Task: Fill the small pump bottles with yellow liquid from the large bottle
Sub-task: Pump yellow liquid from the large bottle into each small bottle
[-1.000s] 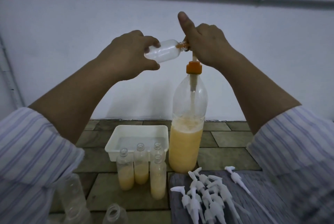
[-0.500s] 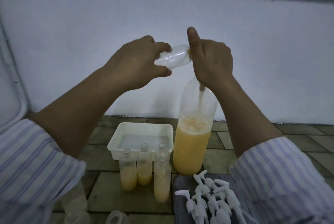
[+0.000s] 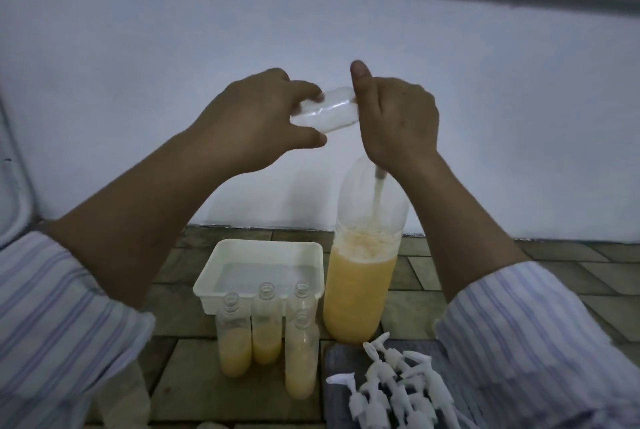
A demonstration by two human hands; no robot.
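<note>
Hands raised side by side: left hand pinches an empty small bottle held sideways; right hand, thumb up, grips the large bottle's hidden top, floor-standing.

The right hand hides the large bottle's pump top.

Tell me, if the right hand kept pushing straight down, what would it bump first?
Probably the big bottle. The right hand sits right above its neck, fingers curled round something at the top, hidden here. Depth is hard to judge, but nothing else shows between them.
</note>
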